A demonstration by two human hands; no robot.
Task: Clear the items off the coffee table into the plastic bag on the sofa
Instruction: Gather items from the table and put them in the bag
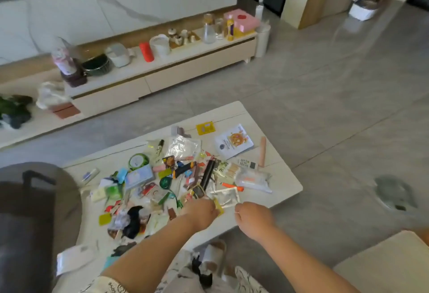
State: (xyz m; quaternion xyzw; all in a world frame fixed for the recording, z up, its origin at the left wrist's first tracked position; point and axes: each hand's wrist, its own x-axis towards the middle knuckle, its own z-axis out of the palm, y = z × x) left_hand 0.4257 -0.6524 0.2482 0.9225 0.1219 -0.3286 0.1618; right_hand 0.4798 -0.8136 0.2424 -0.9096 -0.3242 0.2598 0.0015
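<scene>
Left hand (pixel 204 211) pinches a small yellow packet (pixel 219 206) at the near edge of the white rectangular coffee table (pixel 278 176). Right hand (pixel 251 217), fingers curled; contents cannot tell.

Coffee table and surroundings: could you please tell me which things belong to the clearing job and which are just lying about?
Job:
white coffee table
pile of small packets
pizza-print white packet
left hand
right hand

Lying about:
red cylinder
pink box
white slipper
</scene>
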